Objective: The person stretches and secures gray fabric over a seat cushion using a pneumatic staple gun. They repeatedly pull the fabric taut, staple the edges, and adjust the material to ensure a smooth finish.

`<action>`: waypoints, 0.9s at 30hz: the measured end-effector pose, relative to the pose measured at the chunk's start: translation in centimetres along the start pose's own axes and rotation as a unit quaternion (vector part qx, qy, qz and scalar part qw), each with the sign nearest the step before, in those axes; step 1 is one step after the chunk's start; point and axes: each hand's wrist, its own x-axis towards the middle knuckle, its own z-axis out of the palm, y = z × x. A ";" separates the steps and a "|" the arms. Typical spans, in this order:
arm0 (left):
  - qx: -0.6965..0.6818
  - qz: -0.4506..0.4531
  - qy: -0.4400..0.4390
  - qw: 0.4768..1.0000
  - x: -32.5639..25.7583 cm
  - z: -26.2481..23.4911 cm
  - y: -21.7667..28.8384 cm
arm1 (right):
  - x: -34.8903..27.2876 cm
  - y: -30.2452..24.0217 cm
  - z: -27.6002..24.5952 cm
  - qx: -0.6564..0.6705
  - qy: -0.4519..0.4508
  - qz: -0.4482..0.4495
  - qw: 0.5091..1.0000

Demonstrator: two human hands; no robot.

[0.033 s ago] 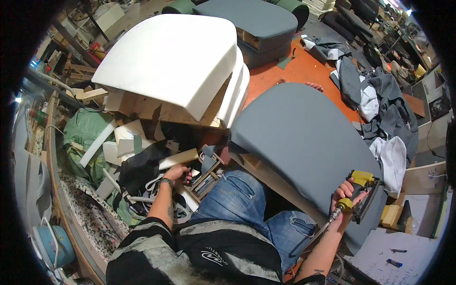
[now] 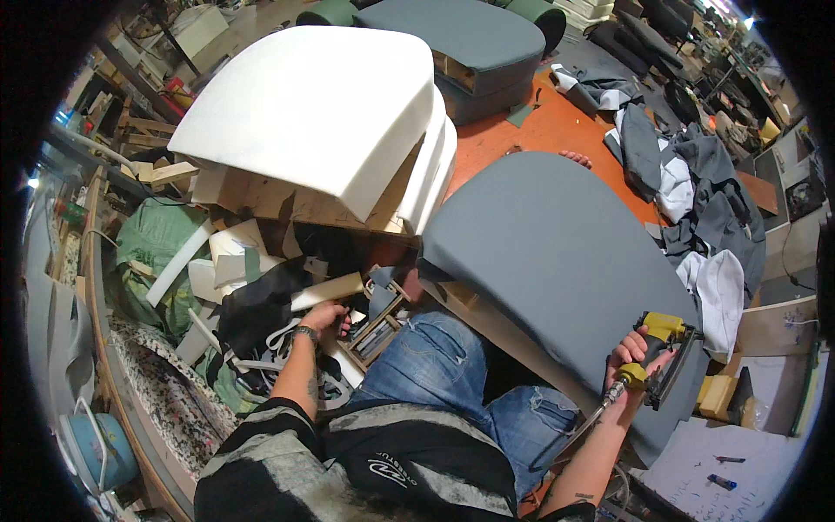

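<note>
A yellow and black pneumatic staple gun (image 2: pixel 665 329) is gripped in my right hand (image 2: pixel 631 355), with its air hose fitting running down along my forearm. It is held over the near right edge of a grey upholstered seat (image 2: pixel 557 244), which lies beside my knees. My left hand (image 2: pixel 326 319) reaches down to the left, fingers curled, beside a wooden box with narrow compartments (image 2: pixel 376 335). Whatever those fingers hold, if anything, is hidden. Part of another person's hand (image 2: pixel 576 157) shows at the far edge of the grey seat.
White foam-covered seats (image 2: pixel 304 104) stand ahead on the left. Behind them is another grey seat (image 2: pixel 461 35). Foam offcuts (image 2: pixel 326 291) and a green sack (image 2: pixel 156 244) are heaped at left. Grey and white fabric covers (image 2: pixel 718 204) lie at right, near a white board with pens (image 2: pixel 722 481).
</note>
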 end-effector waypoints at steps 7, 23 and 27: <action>0.487 0.126 0.149 0.852 1.3 3.0 -0.3 | 0.0 0.0 -0.3 0.003 0.013 -0.007 1.000; 0.023 -0.048 -0.062 0.997 1.2 1.2 0.9 | 0.6 0.2 -0.5 0.014 -0.017 -0.003 1.000; 0.000 -0.044 -0.061 0.997 0.0 0.6 1.4 | 0.5 0.3 -0.3 0.018 -0.003 -0.005 1.000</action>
